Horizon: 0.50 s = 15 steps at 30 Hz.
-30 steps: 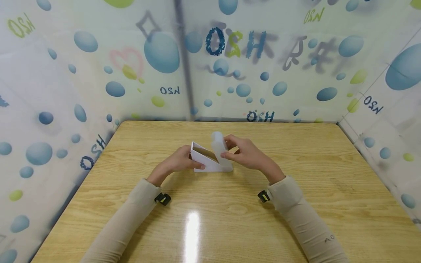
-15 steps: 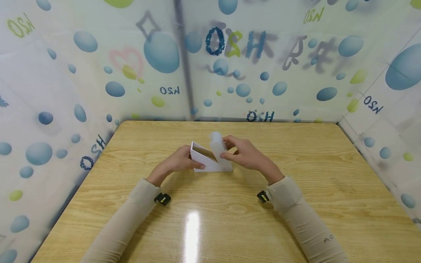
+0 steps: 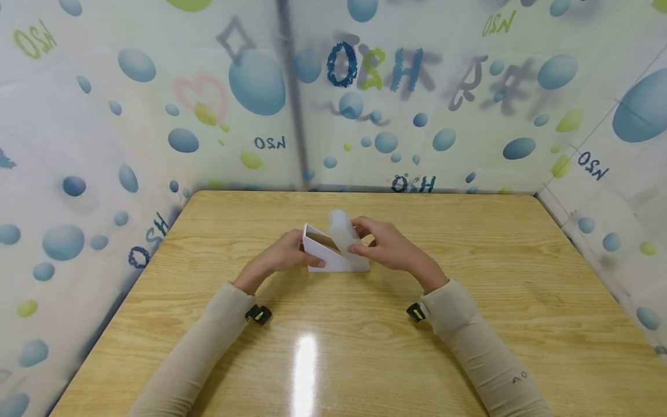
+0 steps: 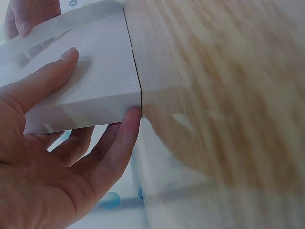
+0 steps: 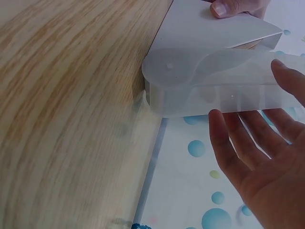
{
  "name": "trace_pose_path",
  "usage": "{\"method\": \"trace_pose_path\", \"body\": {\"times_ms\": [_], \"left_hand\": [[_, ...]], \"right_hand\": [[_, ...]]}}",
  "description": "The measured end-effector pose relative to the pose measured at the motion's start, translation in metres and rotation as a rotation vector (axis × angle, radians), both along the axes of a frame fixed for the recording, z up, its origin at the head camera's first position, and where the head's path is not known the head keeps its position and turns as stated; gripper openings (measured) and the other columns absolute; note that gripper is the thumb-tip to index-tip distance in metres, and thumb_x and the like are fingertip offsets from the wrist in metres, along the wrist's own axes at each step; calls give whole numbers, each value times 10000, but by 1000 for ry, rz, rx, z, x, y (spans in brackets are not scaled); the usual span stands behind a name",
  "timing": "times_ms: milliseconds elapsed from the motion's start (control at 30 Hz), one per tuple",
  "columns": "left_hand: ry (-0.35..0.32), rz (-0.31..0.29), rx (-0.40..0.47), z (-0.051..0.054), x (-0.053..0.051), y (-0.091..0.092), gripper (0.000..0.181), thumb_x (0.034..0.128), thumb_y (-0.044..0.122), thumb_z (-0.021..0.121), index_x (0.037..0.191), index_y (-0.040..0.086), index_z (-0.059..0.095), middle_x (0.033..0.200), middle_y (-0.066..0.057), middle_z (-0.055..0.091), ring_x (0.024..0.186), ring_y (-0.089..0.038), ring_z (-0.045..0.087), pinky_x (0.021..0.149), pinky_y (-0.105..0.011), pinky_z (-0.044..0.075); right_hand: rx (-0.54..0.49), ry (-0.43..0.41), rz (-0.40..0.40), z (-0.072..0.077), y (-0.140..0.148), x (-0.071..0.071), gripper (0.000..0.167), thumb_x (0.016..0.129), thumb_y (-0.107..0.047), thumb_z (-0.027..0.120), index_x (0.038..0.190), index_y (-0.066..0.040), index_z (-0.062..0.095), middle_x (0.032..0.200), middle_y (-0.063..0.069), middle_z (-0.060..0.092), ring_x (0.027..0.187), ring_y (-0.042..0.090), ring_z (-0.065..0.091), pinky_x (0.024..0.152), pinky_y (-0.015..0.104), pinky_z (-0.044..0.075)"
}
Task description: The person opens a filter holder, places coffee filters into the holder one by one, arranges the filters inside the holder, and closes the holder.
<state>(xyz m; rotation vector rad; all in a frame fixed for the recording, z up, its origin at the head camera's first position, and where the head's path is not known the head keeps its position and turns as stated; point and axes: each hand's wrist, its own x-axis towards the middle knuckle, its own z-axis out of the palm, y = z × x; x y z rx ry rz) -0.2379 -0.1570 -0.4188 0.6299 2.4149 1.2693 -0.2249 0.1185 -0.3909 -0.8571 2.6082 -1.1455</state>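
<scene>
A white box [image 3: 329, 260] with a slanted open top stands on the table, brown inside. My left hand [image 3: 283, 252] grips its tall left end; in the left wrist view the thumb lies on the near face of the box [image 4: 102, 62] and the fingers on the end and underneath side. A translucent plastic cover [image 3: 340, 227] leans up from the low right end of the box. My right hand [image 3: 389, 246] pinches this cover between thumb and fingers. In the right wrist view, the rounded end of the cover [image 5: 176, 71] overlaps the box at the table.
The wooden table [image 3: 333, 359] extends around both hands, with a glare streak [image 3: 304, 370] in front. A patterned curtain wall [image 3: 333, 139] rises behind its far edge. Dark wrist devices [image 3: 258, 314] sit at both cuffs.
My right hand has tilted the translucent cover left, lowering it a little toward the open slanted top. The left hand and the white box have stayed in place.
</scene>
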Motion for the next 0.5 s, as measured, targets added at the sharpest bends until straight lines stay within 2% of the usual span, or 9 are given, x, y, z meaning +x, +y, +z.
{"method": "trace_pose_path", "body": {"times_ms": [500], "left_hand": [[-5,2,1,-2,-2,0,428,870,87,823,1266,43,667,1186,-150,736,1012,-228,704,824,-316,556]], "right_hand": [[-5,17,33,-7,-3,-1,456,999,-240,704,1409,-102,560,1251,100,702,1146,251,661,830,369,591]]}}
